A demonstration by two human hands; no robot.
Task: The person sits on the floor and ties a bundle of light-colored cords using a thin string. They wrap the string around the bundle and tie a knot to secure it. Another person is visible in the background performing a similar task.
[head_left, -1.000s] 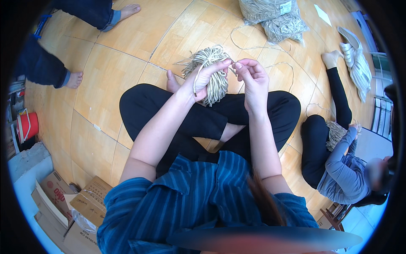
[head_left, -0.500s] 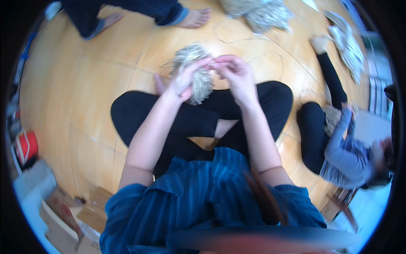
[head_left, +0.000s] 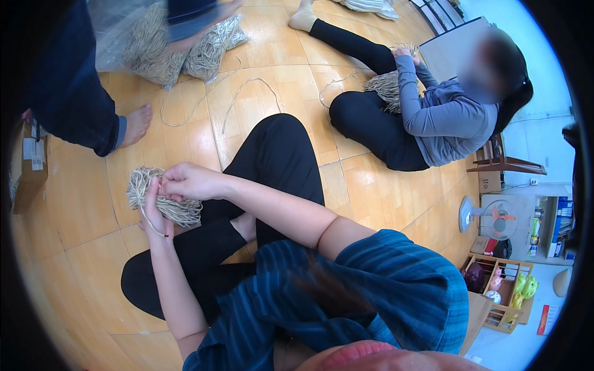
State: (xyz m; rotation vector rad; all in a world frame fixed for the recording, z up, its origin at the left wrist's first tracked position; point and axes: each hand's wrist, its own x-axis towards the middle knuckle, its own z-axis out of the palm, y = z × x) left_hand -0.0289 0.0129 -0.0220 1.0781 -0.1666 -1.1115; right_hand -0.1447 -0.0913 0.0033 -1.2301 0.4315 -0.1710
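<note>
A thick hank of beige cord [head_left: 179,211] hangs over my left hand [head_left: 154,207] beside my crossed legs. That hand is closed round the hank, its thumb up, and a strand loops over the wrist. Against the left thumb, my right hand [head_left: 189,181] has its fingers pinched together at the top of the hank. What lies in the pinch, probably a strand end, is too small to make out.
Clear bags of similar cord [head_left: 207,55] lie on the wooden floor [head_left: 260,80], with loose strands [head_left: 185,120] nearby. A barefoot person [head_left: 74,93] stands close at upper left. Another person [head_left: 451,117] sits at right with cord. A cardboard box [head_left: 31,161] stands far left.
My view has swung right, so my hands now appear farther left and the seated person nearer the middle. Both hands stay together at the hank. The barefoot person's leg is now over the bags.
</note>
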